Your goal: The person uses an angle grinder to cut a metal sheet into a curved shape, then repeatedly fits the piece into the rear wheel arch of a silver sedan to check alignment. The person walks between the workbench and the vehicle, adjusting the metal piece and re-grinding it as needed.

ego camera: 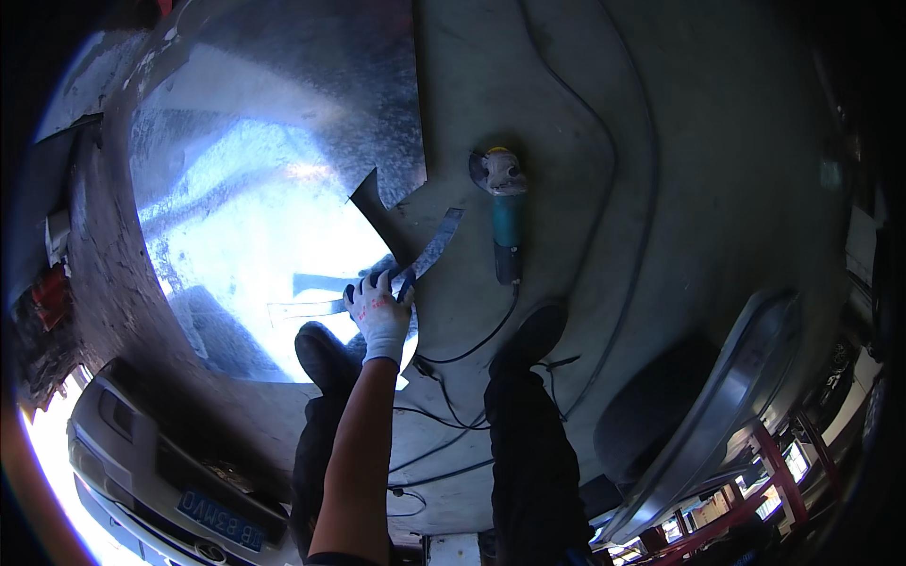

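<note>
My left hand (379, 315), in a white knitted glove with dark-coated fingertips, grips a narrow curved strip of sheet metal (437, 244). One end of the strip sticks out to the upper right past the sheet's edge; the other passes left over the bright surface. Beneath lies a large shiny metal sheet (354, 92) on the floor, with a curved cut and a pointed corner on its right side. Glare washes out much of it. An angle grinder (507, 219) with a teal body rests on the floor to the right, disc towards the top. My right hand is out of view.
My left shoe (322, 354) stands on the sheet's lower part, my right shoe (541, 329) on the concrete floor. Black power cables (460, 424) loop between my legs and run up the right. A silver car (127, 424) is at lower left, a long metal panel (708, 403) at right.
</note>
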Demonstrator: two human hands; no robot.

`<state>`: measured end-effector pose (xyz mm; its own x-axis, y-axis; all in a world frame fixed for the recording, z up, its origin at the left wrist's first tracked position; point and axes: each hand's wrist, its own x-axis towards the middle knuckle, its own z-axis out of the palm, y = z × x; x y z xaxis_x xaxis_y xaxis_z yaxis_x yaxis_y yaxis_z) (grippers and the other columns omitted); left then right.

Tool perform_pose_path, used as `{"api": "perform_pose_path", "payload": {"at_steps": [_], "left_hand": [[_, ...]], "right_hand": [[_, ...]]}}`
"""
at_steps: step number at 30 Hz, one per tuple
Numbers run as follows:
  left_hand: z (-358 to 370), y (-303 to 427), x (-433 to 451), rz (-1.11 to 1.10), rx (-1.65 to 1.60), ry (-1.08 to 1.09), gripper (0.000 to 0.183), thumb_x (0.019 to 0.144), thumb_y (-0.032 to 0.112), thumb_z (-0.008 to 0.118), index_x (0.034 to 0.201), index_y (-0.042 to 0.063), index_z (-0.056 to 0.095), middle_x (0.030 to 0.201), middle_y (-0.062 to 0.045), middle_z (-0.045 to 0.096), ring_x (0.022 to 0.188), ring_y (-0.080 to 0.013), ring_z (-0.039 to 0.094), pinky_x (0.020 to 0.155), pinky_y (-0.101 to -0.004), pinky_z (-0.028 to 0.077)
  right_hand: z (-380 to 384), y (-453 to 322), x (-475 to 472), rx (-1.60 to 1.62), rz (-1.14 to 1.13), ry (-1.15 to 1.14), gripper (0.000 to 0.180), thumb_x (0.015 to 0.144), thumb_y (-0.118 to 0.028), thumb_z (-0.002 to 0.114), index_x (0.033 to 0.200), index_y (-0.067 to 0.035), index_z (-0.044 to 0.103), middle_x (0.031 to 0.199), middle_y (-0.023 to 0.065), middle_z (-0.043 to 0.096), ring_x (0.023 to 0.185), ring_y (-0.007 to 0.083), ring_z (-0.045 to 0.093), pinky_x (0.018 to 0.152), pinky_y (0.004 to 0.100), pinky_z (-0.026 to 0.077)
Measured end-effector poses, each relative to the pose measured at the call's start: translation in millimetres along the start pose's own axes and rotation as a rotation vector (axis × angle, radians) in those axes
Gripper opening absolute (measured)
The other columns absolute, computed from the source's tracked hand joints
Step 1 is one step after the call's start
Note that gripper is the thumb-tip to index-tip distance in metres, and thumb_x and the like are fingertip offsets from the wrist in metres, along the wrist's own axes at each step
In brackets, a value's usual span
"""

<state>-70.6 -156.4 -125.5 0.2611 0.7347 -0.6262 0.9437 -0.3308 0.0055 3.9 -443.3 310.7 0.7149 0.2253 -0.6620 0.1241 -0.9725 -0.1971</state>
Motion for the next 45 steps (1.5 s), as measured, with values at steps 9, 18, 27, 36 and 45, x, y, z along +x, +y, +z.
{"api": "perform_pose_path", "payload": {"at_steps": [9, 18, 27, 36, 45], "left_hand": [[18.8, -38.6, -7.1, 0.076, -0.168, -0.189, 0.081, 0.089, 0.042, 0.065, 0.154, 0.01, 0.028, 0.156, -0.021, 0.03, 0.145, -0.0389, 0.027, 0.12, -0.0531, 0.016], [33.2, -58.1, -8.5, 0.218, 0.038, -0.213, 0.086, 0.093, 0.037, 0.058, 0.159, 0.013, 0.008, 0.164, -0.02, 0.0, 0.15, -0.0452, 0.0, 0.119, -0.0582, 0.002], [26.7, -58.8, -5.6, 0.267, 0.183, -0.313, 0.082, 0.095, 0.04, 0.054, 0.159, 0.013, 0.01, 0.165, -0.017, 0.006, 0.149, -0.0469, 0.007, 0.12, -0.056, 0.007], [-65.6, -27.6, -73.3, 0.003, 0.012, -0.276, 0.082, 0.09, 0.041, 0.058, 0.156, 0.009, 0.021, 0.158, -0.018, 0.029, 0.143, -0.04, 0.032, 0.114, -0.0531, 0.028], [-109.0, 27.0, -164.9, 0.046, -0.188, -0.536, 0.078, 0.094, 0.042, 0.056, 0.154, 0.004, 0.024, 0.157, -0.024, 0.027, 0.145, -0.0409, 0.027, 0.118, -0.0472, 0.025]], "right_hand": [[21.4, 6.0, 86.5, 0.217, -0.065, 0.047, 0.032, 0.091, -0.013, 0.069, 0.12, 0.001, 0.061, 0.115, 0.0159, 0.066, 0.104, 0.0308, 0.063, 0.093, 0.0401, 0.05], [255.7, -65.4, 480.4, -0.093, -0.039, -0.096, 0.086, 0.08, -0.033, 0.079, 0.148, -0.007, 0.033, 0.14, 0.0209, 0.05, 0.124, 0.039, 0.054, 0.103, 0.046, 0.046], [241.2, -22.4, 466.1, 0.767, 0.08, -0.163, 0.064, 0.077, -0.025, 0.084, 0.128, 0.001, 0.055, 0.124, 0.0155, 0.062, 0.11, 0.0272, 0.062, 0.096, 0.0392, 0.05], [144.8, 55.9, 269.3, 1.432, 0.505, -0.539, 0.055, 0.082, -0.018, 0.078, 0.127, 0.003, 0.053, 0.116, 0.0157, 0.065, 0.099, 0.0272, 0.067, 0.091, 0.0365, 0.054], [104.1, 52.7, 234.8, 1.526, 0.595, -0.603, 0.049, 0.088, -0.019, 0.068, 0.129, 0.002, 0.052, 0.117, 0.0176, 0.065, 0.101, 0.0318, 0.067, 0.091, 0.0448, 0.055]]}}
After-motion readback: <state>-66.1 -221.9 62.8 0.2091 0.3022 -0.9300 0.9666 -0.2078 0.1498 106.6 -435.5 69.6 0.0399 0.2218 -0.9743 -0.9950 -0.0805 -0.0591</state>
